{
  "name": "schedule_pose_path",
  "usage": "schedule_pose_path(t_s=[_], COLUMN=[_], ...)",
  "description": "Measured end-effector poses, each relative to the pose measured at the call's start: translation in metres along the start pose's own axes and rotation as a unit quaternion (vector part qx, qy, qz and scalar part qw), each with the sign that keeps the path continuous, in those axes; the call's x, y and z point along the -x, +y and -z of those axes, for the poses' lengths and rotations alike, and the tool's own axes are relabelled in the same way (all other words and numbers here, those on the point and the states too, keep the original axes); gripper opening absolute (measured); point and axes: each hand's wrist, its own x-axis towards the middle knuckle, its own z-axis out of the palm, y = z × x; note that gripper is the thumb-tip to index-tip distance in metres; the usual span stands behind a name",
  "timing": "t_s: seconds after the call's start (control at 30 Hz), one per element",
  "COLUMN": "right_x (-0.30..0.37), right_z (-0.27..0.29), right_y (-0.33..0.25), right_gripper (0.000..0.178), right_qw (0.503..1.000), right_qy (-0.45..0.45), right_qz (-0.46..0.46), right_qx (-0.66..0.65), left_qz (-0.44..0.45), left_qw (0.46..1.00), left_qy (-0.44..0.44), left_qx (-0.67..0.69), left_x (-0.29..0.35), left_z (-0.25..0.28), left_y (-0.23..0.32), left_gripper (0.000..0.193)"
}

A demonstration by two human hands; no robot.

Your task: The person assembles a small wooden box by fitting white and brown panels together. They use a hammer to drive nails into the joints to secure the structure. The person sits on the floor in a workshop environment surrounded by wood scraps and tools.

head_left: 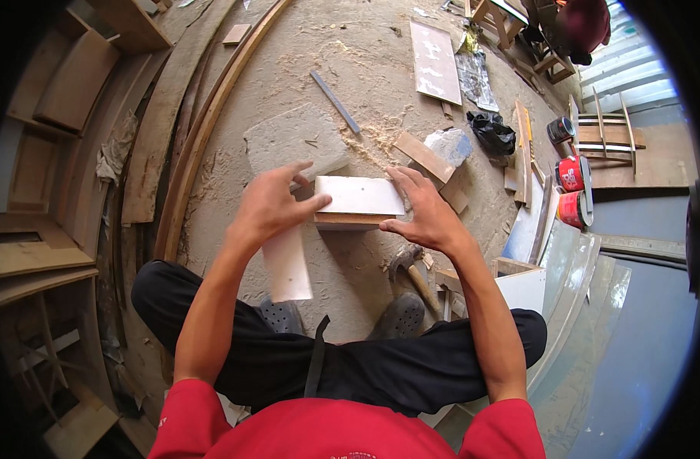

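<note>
A white-faced board (359,196) lies level in front of me, with a brown wooden edge (354,219) showing under its near side. My right hand (429,213) grips the board's right end, fingers on the top and thumb at the near edge. At the left end, my left hand (273,206) has its fingers apart, its thumb tip touching the board's corner. A white strip (287,264) reaches toward me from beneath my left hand; its far end is hidden. A claw hammer (417,281) with a wooden handle rests on the floor near my right shoe.
A grey flat bar (335,102) and wood shavings (377,141) lie beyond the board. Long planks (205,138) run along the left, beside wooden cabinet frames (40,249). Red cans (572,191), a black bag (491,133) and glass sheets (576,321) are at the right. Another person (583,27) is far right.
</note>
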Motion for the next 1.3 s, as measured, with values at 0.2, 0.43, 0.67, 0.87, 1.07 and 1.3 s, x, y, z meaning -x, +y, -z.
schedule_pose_path(t_s=[0.2,0.43,0.67,0.87,1.07,1.3], right_x=[-0.004,-0.01,-0.009,-0.012,-0.009,-0.005], right_z=[0.003,-0.001,0.004,0.006,0.006,0.011], right_y=[0.004,0.011,0.021,0.022,0.03,0.029], right_gripper=[0.084,0.075,0.073,0.071,0.069,0.067], right_qw=[0.998,0.996,0.994,0.989,0.978,0.952], right_qy=[-0.017,-0.028,-0.025,-0.026,-0.038,-0.073], right_qz=[-0.018,-0.043,-0.005,-0.015,-0.041,-0.1], right_qx=[-0.052,-0.079,-0.105,-0.145,-0.203,-0.281], left_qz=[-0.103,-0.127,-0.125,-0.098,-0.145,-0.152], left_qw=[0.985,0.981,0.982,0.984,0.982,0.981], left_qy=[-0.05,-0.09,-0.085,-0.094,-0.077,-0.096], left_qx=[-0.131,-0.113,-0.114,-0.118,-0.091,-0.069], left_x=[0.003,-0.013,-0.014,-0.013,-0.016,-0.023], left_z=[0.004,0.0,0.003,0.008,0.008,0.008], left_y=[0.003,-0.009,-0.006,0.0,-0.012,-0.016], left_gripper=[0.094,0.082,0.077,0.072,0.063,0.063])
